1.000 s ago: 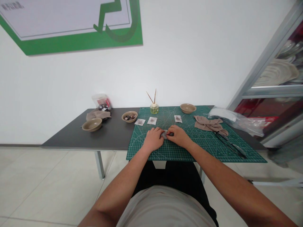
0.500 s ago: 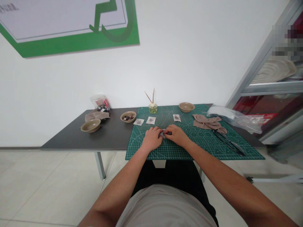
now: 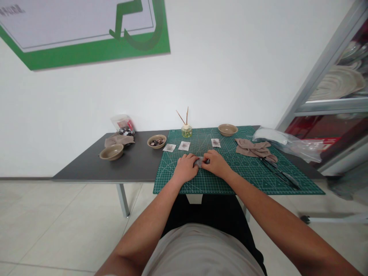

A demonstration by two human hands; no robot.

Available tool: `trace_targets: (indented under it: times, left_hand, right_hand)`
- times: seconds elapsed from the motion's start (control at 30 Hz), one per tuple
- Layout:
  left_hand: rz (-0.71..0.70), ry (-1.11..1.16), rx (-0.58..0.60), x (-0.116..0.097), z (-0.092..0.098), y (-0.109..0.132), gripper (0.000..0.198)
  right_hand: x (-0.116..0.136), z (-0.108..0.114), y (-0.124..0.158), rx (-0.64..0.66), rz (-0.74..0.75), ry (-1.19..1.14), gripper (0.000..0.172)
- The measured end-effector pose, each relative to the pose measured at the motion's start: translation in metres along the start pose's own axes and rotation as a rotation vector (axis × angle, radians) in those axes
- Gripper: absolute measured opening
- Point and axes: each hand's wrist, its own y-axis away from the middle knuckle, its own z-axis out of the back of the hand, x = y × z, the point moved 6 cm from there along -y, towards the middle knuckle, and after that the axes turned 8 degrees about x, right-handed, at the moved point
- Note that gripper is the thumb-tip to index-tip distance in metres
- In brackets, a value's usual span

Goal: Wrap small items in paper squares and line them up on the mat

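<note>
Small grey piece (image 3: 200, 162): on the green mat (image 3: 201, 184), at clock centre, between the two hands; 12 o'clock faces the wall (image 3: 215, 88).
Small grey piece, tearing or creasing: possible if the hands pull or twist unequally; it appears thin, material not confirmed.
Small grey piece, slipping: possible if either pinch slackens, since only its short ends are held.
Small grey piece, misalignment: fingers cover both ends, so an error there could go unnoticed.
Right packet (image 3: 216, 143): flat at 1 o'clock, near the right hand (image 3: 216, 164); a forward sweep of the knuckles could displace it.
Outer left packet (image 3: 169, 148) and inner left packet (image 3: 184, 146): at 10 and 11 o'clock; a careless sweep of the left hand (image 3: 185, 168) could shift them.
Glass jar (image 3: 186, 133): at 11 o'clock, beyond the packets; catching its two upright sticks could tip it.
Left hand, fingers: curled, narrow gap, holding the piece at its 9 o'clock end.
Right hand, fingers: thumb and forefinger in a narrow pinch at the 3 o'clock end; dark patch alongside, origin unclear.
Grip force, both hands: cannot tell.
</note>
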Motion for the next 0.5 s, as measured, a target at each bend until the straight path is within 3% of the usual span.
trace_targets:
  times: [0.1, 0.3, 0.5]
  left_hand:
    - [0.0, 0.002, 0.003, -0.0009, 0.0007, 0.0007, 0.035]
    - [0.005, 0.013, 0.001, -0.0012, 0.001, 0.0014, 0.036]
    - [-0.004, 0.02, -0.023, 0.0003, -0.0002, 0.0014, 0.033]
  right_hand:
    - [0.0023, -0.0045, 0.0001, 0.063, 0.077, -0.061, 0.012]
    - [-0.0042, 0.0006, 0.0014, -0.024, -0.035, -0.006, 0.015]
    - [0.001, -0.004, 0.0006, 0.053, 0.048, -0.057, 0.011]
